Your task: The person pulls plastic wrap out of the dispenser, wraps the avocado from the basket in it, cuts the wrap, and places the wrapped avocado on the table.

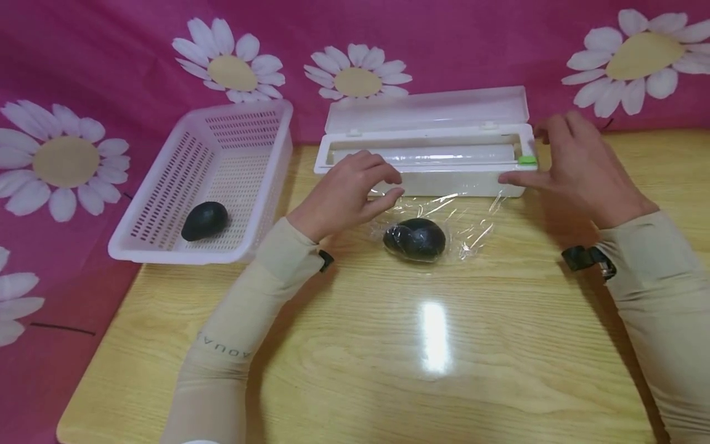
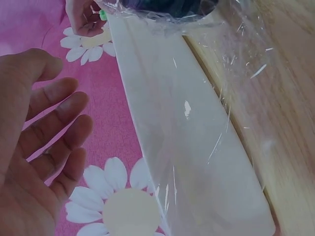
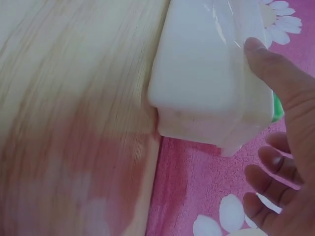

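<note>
A dark avocado (image 1: pixel 423 239) lies on the table under clear cling film (image 1: pixel 477 231) that runs from the front of a white wrap dispenser (image 1: pixel 444 183). The dispenser's lid (image 1: pixel 427 111) is tilted back, with a film roll (image 1: pixel 432 153) inside. My left hand (image 1: pixel 349 194) hovers near the dispenser's front, fingers loosely bent and holding nothing. At the dispenser's right end is my right hand (image 1: pixel 588 169). Its thumb (image 3: pixel 268 64) lies along the front upper edge, while the other fingers (image 3: pixel 268 184) are spread loosely away from the box.
On the left stands a white slotted basket (image 1: pixel 266 185) with another dark avocado (image 1: pixel 205 221) in it. A small green slider (image 1: pixel 527 160) sits at the dispenser's right end. Behind rises a pink flowered cloth (image 1: pixel 444 49). The wooden table (image 1: pixel 360 345) extends toward me.
</note>
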`<state>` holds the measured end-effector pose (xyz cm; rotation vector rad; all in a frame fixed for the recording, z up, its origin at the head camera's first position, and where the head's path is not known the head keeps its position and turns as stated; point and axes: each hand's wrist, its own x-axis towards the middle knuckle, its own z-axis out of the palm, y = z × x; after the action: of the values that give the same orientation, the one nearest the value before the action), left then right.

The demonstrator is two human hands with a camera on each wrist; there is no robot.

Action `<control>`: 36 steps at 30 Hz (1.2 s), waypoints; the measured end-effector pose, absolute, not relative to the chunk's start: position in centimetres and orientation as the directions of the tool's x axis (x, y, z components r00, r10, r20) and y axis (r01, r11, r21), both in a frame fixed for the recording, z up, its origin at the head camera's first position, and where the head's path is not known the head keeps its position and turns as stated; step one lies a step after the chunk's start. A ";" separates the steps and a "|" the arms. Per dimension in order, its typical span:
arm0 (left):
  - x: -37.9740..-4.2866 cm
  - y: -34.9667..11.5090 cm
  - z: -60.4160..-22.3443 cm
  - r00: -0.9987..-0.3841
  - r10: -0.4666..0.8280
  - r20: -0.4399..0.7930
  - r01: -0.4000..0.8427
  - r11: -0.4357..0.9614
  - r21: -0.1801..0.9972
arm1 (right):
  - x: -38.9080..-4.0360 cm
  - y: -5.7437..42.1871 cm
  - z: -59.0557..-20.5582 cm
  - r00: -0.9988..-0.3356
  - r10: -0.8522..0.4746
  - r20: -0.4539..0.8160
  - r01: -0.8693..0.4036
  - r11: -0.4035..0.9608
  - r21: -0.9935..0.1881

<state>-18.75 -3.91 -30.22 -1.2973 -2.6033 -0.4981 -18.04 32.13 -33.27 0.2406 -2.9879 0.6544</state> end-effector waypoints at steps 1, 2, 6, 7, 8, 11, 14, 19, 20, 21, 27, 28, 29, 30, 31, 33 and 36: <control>-18.8 -3.9 -30.2 -0.595 0.740 0.315 0.803 0.558 0.209 | -18.0 32.2 -33.3 -0.987 -0.129 0.092 -0.156 0.899 -0.410; -18.8 -3.8 -30.2 -0.591 0.742 0.315 0.806 0.555 0.205 | -18.0 32.3 -33.3 -0.988 -0.128 0.091 -0.154 0.902 -0.404; -18.9 -3.6 -30.0 -0.579 0.751 0.317 0.815 0.546 0.195 | -18.1 32.5 -33.5 -0.980 -0.161 0.119 -0.193 0.915 -0.355; -18.9 -3.5 -29.9 -0.576 0.753 0.317 0.817 0.543 0.195 | -18.1 32.6 -33.5 -0.976 -0.174 0.135 -0.210 0.917 -0.338; -19.0 -3.4 -29.9 -0.574 0.755 0.316 0.818 0.541 0.194 | -18.2 32.6 -33.6 -0.972 -0.183 0.146 -0.222 0.919 -0.325; -19.1 -3.0 -29.7 -0.565 0.762 0.316 0.825 0.532 0.193 | -18.2 32.8 -33.7 -0.976 -0.185 0.116 -0.212 0.931 -0.298; -19.2 -2.7 -29.6 -0.560 0.771 0.302 0.828 0.528 0.187 | -18.4 32.9 -33.8 -0.980 -0.187 0.062 -0.197 0.941 -0.275; -19.5 -1.6 -29.1 -0.552 0.791 0.265 0.834 0.522 0.179 | -18.4 33.0 -33.9 -0.969 -0.243 0.049 -0.247 0.943 -0.222; -19.6 -1.3 -29.0 -0.550 0.795 0.256 0.835 0.521 0.176 | -18.4 33.0 -33.9 -0.967 -0.250 0.050 -0.255 0.942 -0.218; -19.7 -1.0 -28.8 -0.550 0.798 0.247 0.835 0.521 0.175 | -18.3 33.0 -34.0 -0.965 -0.256 0.052 -0.261 0.941 -0.215; -20.4 1.1 -28.1 -0.536 0.822 0.190 0.844 0.520 0.132 | -18.2 33.3 -34.1 -0.959 -0.276 0.068 -0.284 0.940 -0.191; -20.6 1.5 -28.0 -0.530 0.827 0.185 0.848 0.516 0.123 | -18.2 33.3 -34.1 -0.956 -0.284 0.071 -0.292 0.940 -0.179; -20.7 1.8 -27.8 -0.525 0.832 0.181 0.851 0.512 0.114 | -18.3 33.2 -34.1 -0.954 -0.291 0.076 -0.300 0.939 -0.168; -20.9 2.2 -27.7 -0.521 0.836 0.175 0.854 0.510 0.105 | -18.4 33.2 -34.2 -0.952 -0.296 0.081 -0.306 0.938 -0.160; -21.1 2.6 -27.7 -0.518 0.839 0.166 0.855 0.508 0.100 | -18.4 33.2 -34.2 -0.950 -0.301 0.084 -0.311 0.938 -0.157; -21.6 3.4 -27.5 -0.510 0.847 0.152 0.860 0.502 0.092 | -18.5 33.2 -34.3 -0.948 -0.307 0.088 -0.317 0.936 -0.153; -22.3 4.8 -27.3 -0.491 0.861 0.135 0.871 0.484 0.079 | -18.5 33.3 -34.3 -0.948 -0.305 0.093 -0.317 0.935 -0.162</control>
<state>-22.33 4.83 -27.33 -1.5435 -2.6397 -0.2098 -18.47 33.28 -34.35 0.4864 -3.0240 0.2695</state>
